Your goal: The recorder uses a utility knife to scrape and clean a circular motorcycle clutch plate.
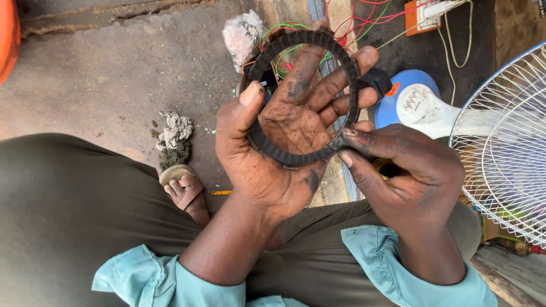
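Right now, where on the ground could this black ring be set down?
Bare concrete floor lies between the rag clump and the orange object. Crowded upper right: wires, fan motor, fan grille. The left hand and right hand hold the ring.

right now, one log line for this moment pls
left hand: palm up, holding black ribbed ring | right hand: pinching ring's edge | beside: fan, coloured wires

Black ribbed ring (296, 156); blue-and-white fan (421, 105); pale teal sleeves (392, 261); olive trousers (68, 199)
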